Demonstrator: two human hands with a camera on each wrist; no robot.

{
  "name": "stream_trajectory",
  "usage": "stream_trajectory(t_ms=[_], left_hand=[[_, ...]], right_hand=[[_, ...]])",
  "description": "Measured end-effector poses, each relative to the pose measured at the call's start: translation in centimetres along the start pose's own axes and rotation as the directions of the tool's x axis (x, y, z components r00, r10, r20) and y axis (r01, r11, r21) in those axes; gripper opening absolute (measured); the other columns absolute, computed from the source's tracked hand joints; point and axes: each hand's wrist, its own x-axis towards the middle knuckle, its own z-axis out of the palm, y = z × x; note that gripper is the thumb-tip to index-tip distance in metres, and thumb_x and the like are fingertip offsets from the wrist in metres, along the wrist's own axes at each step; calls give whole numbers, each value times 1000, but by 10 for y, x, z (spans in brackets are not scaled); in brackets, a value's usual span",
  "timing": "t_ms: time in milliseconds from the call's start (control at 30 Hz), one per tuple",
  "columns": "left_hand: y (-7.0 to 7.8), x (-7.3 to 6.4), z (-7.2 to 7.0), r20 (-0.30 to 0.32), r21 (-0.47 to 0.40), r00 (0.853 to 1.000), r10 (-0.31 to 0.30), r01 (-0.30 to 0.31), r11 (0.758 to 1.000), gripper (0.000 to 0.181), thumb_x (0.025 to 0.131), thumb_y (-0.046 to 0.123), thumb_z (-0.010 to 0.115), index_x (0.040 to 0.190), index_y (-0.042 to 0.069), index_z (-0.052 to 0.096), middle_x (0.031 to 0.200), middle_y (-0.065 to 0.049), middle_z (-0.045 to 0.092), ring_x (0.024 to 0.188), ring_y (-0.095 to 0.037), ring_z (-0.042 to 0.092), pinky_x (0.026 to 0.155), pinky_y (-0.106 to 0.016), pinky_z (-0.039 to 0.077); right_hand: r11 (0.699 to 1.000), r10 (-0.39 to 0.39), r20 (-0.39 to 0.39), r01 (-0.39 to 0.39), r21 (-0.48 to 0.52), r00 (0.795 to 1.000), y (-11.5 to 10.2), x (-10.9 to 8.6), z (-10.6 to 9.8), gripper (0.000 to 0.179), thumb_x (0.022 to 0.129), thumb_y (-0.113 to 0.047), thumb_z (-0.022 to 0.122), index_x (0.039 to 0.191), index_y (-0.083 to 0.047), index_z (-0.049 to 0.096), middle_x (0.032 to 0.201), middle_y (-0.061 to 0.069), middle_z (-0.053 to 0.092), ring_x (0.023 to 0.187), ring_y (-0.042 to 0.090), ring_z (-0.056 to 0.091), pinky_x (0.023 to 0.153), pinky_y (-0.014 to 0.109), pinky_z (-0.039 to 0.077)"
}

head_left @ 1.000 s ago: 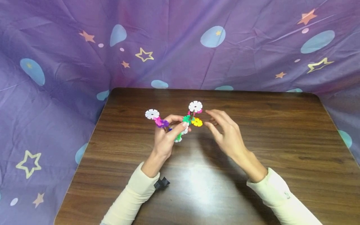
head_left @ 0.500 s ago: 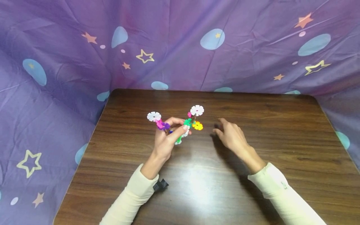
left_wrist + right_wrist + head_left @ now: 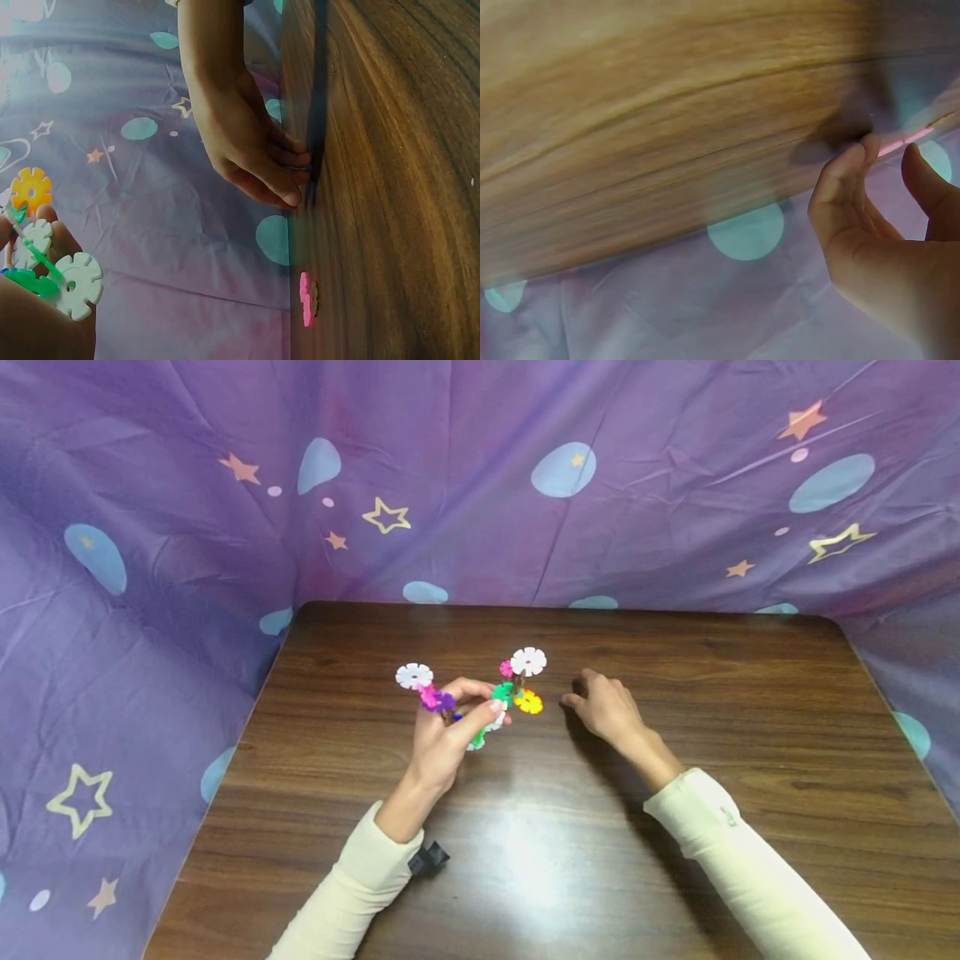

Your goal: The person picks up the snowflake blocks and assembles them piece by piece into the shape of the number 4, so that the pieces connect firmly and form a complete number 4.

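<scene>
My left hand [image 3: 438, 735] grips a built-up piece of interlocking flower-shaped plastic discs between thumb and fingers. White discs [image 3: 528, 661] top it on the right and left, with purple [image 3: 445, 701], green and yellow [image 3: 528, 701] discs lower down. In the left wrist view, a white disc [image 3: 79, 286] and an orange-yellow disc [image 3: 31, 191] stick out past the fingers. The right hand [image 3: 609, 706] is low over the tabletop, to the right of the built piece. Its fingers bend loosely, and the right wrist view shows the thumb apart from the fingertips with nothing held.
Flat on the wooden table [image 3: 712, 693] lies a pink disc [image 3: 305, 298] with a brown one [image 3: 315, 298] against it, seen edge-on in the left wrist view. A purple curtain [image 3: 480, 485] with stars hangs behind and beside the table.
My right hand has drawn back from beside the yellow disc and dropped toward the tabletop, its fingers bending more. The left hand keeps its grip on the built piece, nearly still.
</scene>
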Motion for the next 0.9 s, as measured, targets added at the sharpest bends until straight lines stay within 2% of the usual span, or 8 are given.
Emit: stream_trajectory(t_ms=[267, 467, 600, 800, 900], left_hand=[[1, 0, -2, 1, 3, 1000, 3, -3, 1000, 10, 87, 2, 70, 96, 0, 68, 82, 4, 78, 72, -17, 76, 57, -19, 57], [1, 0, -3, -5, 7, 1000, -3, 3, 1000, 10, 86, 3, 70, 96, 3, 68, 80, 5, 77, 71, -11, 75, 57, -18, 57], [0, 0, -3, -4, 3, 1000, 0, 0, 1000, 10, 86, 3, 70, 96, 2, 68, 81, 4, 77, 71, -12, 75, 57, -19, 57], [-2, 0, -5, -4, -14, 1000, 10, -10, 1000, 11, 86, 0, 70, 96, -3, 68, 87, -10, 78, 71, -15, 75, 60, -21, 59], [-1, 0, -6, -5, -15, 1000, 11, -11, 1000, 10, 86, 0, 70, 96, -2, 68, 86, -10, 77, 71, -15, 75, 61, -20, 59]], right_hand=[[1000, 12, 10, -12, -7, 1000, -8, 7, 4, 50, 100, -29, 66, 140, 0, 56, 137, 30, 62, 122, 54, 60, 100, 65, 50], [1000, 0, 9, 0, 1, 1000, -15, 11, 11, 48, 99, -28, 67, 137, 0, 58, 132, 29, 66, 116, 52, 65, 95, 64, 53], [1000, -12, 9, 12, 2, 1000, -20, 13, 15, 49, 98, -29, 69, 137, -1, 59, 132, 28, 67, 119, 51, 64, 97, 63, 53], [999, -52, 6, 52, 15, 999, -29, 17, 22, 41, 99, -28, 68, 132, -5, 65, 123, 24, 72, 116, 47, 66, 93, 62, 54], [997, -83, 5, 83, 7, 997, -32, 19, 24, 36, 99, -26, 67, 130, -8, 68, 121, 23, 73, 115, 46, 67, 92, 62, 55]])
